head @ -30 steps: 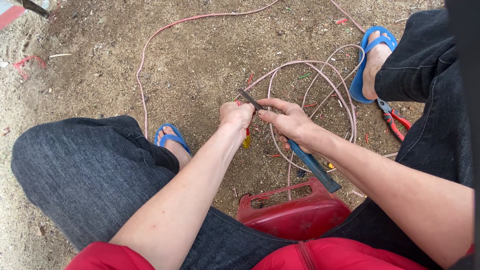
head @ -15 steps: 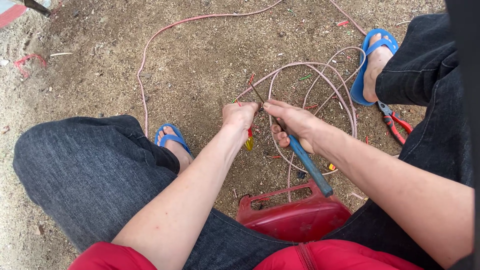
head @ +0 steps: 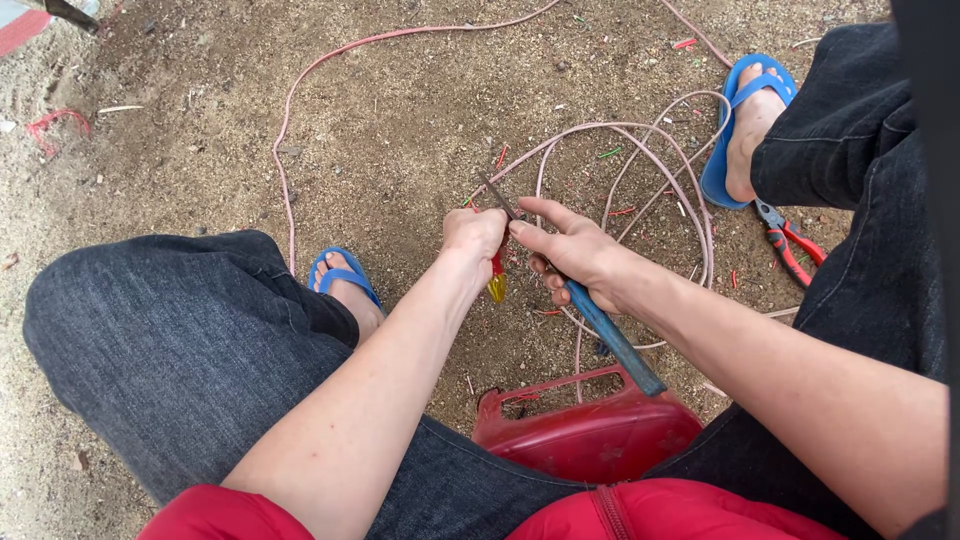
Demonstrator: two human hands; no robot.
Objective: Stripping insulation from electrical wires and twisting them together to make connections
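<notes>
My right hand (head: 570, 255) grips a knife with a blue handle (head: 612, 338); its thin dark blade (head: 497, 196) points up and to the left, past my left hand. My left hand (head: 475, 238) is closed around short red and yellow wire ends (head: 497, 281) that stick out below the fist. The two hands touch above the sandy ground. A long pink cable (head: 640, 150) lies in loops on the dirt just beyond them.
I sit on a low red plastic stool (head: 590, 430), in dark jeans and blue flip-flops (head: 345, 275). Red-handled pliers (head: 790, 240) lie on the ground at right, next to my other foot (head: 745, 125). Small coloured wire scraps dot the dirt.
Both hands have stayed together and shifted slightly lower. The knife blade has swung a little, now pointing more steeply up-left over the left fist.
</notes>
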